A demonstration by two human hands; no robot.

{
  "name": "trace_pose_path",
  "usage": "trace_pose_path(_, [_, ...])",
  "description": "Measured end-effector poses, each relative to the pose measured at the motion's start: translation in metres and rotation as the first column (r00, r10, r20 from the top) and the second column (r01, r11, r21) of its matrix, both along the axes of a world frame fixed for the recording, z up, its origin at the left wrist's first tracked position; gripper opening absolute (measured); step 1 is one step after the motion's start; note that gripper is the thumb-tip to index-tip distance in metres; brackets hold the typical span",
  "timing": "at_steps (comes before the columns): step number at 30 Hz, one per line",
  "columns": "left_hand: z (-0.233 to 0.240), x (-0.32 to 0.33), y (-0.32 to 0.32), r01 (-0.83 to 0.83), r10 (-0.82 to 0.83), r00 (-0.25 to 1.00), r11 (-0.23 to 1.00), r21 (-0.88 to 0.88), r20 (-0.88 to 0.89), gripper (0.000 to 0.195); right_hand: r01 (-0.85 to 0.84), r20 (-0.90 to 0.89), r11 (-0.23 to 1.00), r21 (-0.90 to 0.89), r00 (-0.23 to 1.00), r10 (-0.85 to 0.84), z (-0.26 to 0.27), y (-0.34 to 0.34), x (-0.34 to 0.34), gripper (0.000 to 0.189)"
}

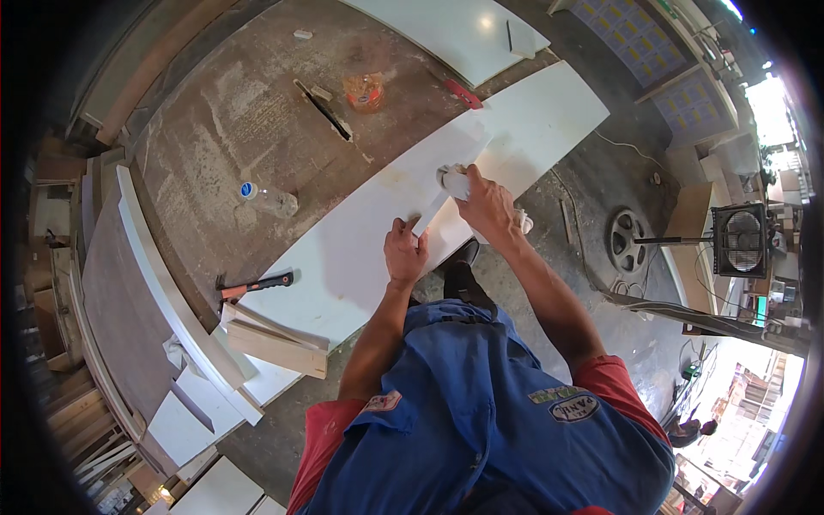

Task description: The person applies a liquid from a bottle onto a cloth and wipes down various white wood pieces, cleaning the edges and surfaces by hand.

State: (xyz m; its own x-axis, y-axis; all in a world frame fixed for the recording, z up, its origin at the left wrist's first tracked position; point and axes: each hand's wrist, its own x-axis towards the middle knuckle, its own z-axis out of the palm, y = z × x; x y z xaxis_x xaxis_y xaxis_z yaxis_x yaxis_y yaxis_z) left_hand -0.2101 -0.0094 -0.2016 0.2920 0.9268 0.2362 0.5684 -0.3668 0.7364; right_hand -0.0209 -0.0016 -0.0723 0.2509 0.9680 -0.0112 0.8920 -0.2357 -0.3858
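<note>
My left hand (405, 254) grips the near end of a narrow white strip (432, 214), its fingers on the top and side. The strip slants away across a long white panel (367, 225). In my right hand (489, 203) is a bunched white cloth (454, 181), held against the strip farther along. Part of the cloth sticks out below the palm. What the fingers of both hands cover is hidden. Past the cloth, a red-handled tool (463, 94), perhaps a utility knife, lies at the panel's far edge.
A hammer (257, 284) and wooden pieces (277, 347) lie at the panel's left end. A plastic bottle (269, 198), an orange-tinted container (364, 92) and a dark stick (323, 111) rest on the dusty brown worktop (212, 141). A fan (739, 239) stands right; a person (690, 431) is farther off.
</note>
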Motion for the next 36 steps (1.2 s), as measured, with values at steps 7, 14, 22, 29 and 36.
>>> trace_pose_path(7, [-0.003,0.001,0.0,0.002,-0.002,1.0,1.0,0.007,-0.002,0.035,0.014,0.003,1.0,-0.008,1.0,-0.014,0.002,-0.001,-0.002,0.038])
trace_pose_path(14, [-0.008,0.001,0.001,-0.034,0.03,0.999,0.993,0.11,0.035,0.029,-0.027,-0.019,0.999,-0.024,0.999,0.027,0.009,-0.007,-0.01,0.038])
trace_pose_path(22, [-0.008,0.001,-0.001,-0.025,0.025,0.999,1.0,0.008,-0.023,0.034,-0.082,0.0,0.996,-0.034,0.997,0.082,0.003,-0.017,-0.016,0.043])
trace_pose_path(29, [-0.009,0.002,0.0,-0.034,0.033,0.999,0.997,0.067,0.015,0.032,-0.065,0.053,0.996,-0.059,0.996,0.068,0.01,-0.002,-0.011,0.043])
trace_pose_path(36, [-0.009,0.001,0.0,-0.04,0.038,0.999,0.996,0.084,0.032,0.033,-0.072,-0.005,0.993,-0.09,0.997,0.072,0.02,-0.003,-0.02,0.041])
